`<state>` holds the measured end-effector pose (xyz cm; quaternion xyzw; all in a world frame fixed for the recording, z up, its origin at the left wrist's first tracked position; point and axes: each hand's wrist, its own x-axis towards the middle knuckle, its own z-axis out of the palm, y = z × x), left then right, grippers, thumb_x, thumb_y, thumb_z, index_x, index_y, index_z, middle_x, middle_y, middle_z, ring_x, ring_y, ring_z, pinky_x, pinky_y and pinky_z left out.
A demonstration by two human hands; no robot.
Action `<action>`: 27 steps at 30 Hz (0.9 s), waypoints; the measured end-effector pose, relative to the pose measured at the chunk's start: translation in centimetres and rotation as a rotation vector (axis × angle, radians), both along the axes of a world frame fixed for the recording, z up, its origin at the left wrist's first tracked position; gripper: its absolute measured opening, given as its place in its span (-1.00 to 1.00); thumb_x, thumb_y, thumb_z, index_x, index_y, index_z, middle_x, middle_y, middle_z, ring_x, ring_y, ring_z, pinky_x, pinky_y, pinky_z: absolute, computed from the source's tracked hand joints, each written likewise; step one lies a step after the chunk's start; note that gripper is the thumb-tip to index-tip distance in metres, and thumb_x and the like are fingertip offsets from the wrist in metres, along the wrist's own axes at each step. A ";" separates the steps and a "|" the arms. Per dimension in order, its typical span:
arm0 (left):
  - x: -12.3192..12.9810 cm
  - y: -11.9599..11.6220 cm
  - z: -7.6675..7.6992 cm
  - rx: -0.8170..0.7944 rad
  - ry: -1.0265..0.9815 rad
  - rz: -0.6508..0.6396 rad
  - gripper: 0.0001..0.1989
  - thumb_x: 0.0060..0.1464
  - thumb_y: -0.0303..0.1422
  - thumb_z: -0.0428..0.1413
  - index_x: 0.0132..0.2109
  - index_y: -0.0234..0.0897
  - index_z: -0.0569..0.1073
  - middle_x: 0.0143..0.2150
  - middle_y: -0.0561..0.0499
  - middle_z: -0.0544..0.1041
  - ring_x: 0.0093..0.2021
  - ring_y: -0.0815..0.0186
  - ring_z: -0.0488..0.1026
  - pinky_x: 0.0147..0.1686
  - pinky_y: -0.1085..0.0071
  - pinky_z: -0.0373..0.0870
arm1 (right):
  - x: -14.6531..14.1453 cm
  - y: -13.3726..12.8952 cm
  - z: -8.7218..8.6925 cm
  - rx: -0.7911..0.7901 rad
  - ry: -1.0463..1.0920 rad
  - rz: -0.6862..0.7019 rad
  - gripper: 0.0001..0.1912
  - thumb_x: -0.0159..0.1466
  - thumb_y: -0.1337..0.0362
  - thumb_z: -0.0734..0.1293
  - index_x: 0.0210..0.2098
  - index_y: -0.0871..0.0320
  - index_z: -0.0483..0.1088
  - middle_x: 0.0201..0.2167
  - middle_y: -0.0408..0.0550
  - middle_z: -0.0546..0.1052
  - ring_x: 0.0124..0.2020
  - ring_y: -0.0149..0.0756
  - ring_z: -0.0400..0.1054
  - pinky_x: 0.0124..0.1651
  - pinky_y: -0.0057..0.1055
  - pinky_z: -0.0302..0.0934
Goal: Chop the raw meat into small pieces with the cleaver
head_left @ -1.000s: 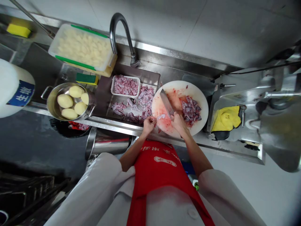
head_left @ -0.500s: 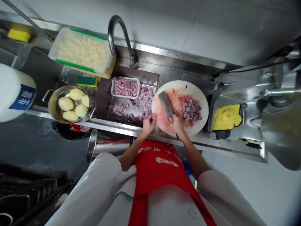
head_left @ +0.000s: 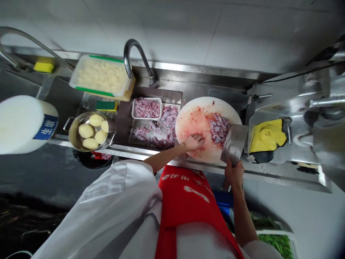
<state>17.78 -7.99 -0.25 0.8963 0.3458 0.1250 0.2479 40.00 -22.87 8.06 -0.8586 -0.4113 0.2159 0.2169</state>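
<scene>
My right hand (head_left: 234, 173) grips a cleaver (head_left: 236, 142) by its handle. The broad blade hangs over the right edge of a round white cutting board (head_left: 223, 102), beside a heap of purplish raw meat pieces (head_left: 219, 126). Over the red-stained front part of the board is my left hand (head_left: 194, 141), its fingers apart and pointing toward the heap. I make out nothing held in it. Left of the board, more pinkish raw pieces (head_left: 169, 117) lie in the sink (head_left: 125, 120), around a white basket (head_left: 147, 118) filled with similar meat.
A pot (head_left: 72, 136) of peeled potatoes stands left of the sink, near a lidded tub (head_left: 99, 77) and a big white container (head_left: 21, 126). The faucet (head_left: 132, 45) arches behind the sink. A yellow cloth (head_left: 266, 136) lies to the right. Below right is a basket of greens (head_left: 277, 244).
The cleaver has swung from mid-board to its right edge with my right hand. My left hand has moved right, from the board's left edge onto the board, its fingers now spread.
</scene>
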 end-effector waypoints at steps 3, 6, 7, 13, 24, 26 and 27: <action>-1.0 -0.1 -0.9 -0.065 -0.052 0.024 -0.83 0.24 -0.37 0.13 -0.09 -0.31 0.57 -0.11 -0.24 0.56 -0.13 0.15 0.51 -0.08 0.25 0.40 | -0.4 -0.6 -0.3 -0.032 0.019 -0.009 -0.42 0.20 -0.11 0.19 -0.13 0.29 0.47 -0.35 0.19 0.56 -0.29 -0.03 0.41 -0.26 -0.25 0.21; -1.4 0.6 -1.3 -0.099 -0.236 0.264 -0.81 0.27 -0.29 0.12 -0.18 -0.30 0.58 -0.23 -0.16 0.57 -0.26 0.18 0.50 -0.23 0.30 0.41 | -1.4 -0.3 -0.3 -0.083 0.032 0.011 -0.42 0.19 -0.12 0.19 -0.14 0.27 0.46 -0.36 0.19 0.55 -0.31 -0.02 0.40 -0.29 -0.24 0.18; -1.5 1.0 -1.4 -0.091 -0.281 0.353 -0.76 0.32 -0.28 0.06 -0.19 -0.30 0.57 -0.26 -0.15 0.56 -0.28 0.18 0.50 -0.25 0.30 0.41 | -1.8 0.0 -0.3 -0.096 0.032 0.029 -0.43 0.19 -0.13 0.19 -0.15 0.25 0.45 -0.36 0.19 0.55 -0.31 -0.01 0.40 -0.29 -0.24 0.17; -3.0 0.6 -1.3 -0.007 -0.291 0.326 -0.77 0.28 -0.23 0.13 -0.25 -0.28 0.56 -0.19 -0.13 0.55 -0.18 0.16 0.49 -0.19 0.28 0.40 | -3.9 1.3 -0.6 -0.169 -0.012 0.118 -0.53 0.16 -0.13 0.19 -0.26 0.14 0.40 -0.41 0.17 0.53 -0.31 0.01 0.37 -0.31 -0.23 0.16; -3.9 -0.1 -0.5 0.238 0.047 -0.204 -0.87 0.26 -0.43 0.14 -0.11 -0.21 0.58 -0.27 -0.09 0.59 -0.34 0.31 0.49 -0.44 0.42 0.24 | -4.7 2.3 -1.3 -0.260 -0.108 0.144 -0.66 0.13 -0.13 0.20 -0.39 0.01 0.25 -0.47 0.07 0.48 -0.32 0.06 0.41 -0.31 -0.19 0.21; -4.0 -0.1 -0.6 0.185 0.077 -0.117 -0.86 0.28 -0.43 0.11 -0.12 -0.23 0.59 -0.25 -0.09 0.60 -0.34 0.30 0.48 -0.44 0.40 0.25 | -4.9 2.4 -1.2 -0.274 -0.118 0.144 -0.64 0.13 -0.14 0.20 -0.37 0.01 0.27 -0.45 0.09 0.50 -0.30 0.09 0.42 -0.31 -0.17 0.23; -4.0 -0.3 -0.6 0.172 0.082 -0.077 -0.85 0.28 -0.44 0.10 -0.13 -0.24 0.59 -0.23 -0.11 0.60 -0.32 0.29 0.48 -0.43 0.39 0.26 | -5.0 2.5 -1.1 -0.284 -0.124 0.140 -0.64 0.13 -0.14 0.20 -0.36 0.02 0.29 -0.44 0.11 0.51 -0.29 0.11 0.43 -0.32 -0.16 0.24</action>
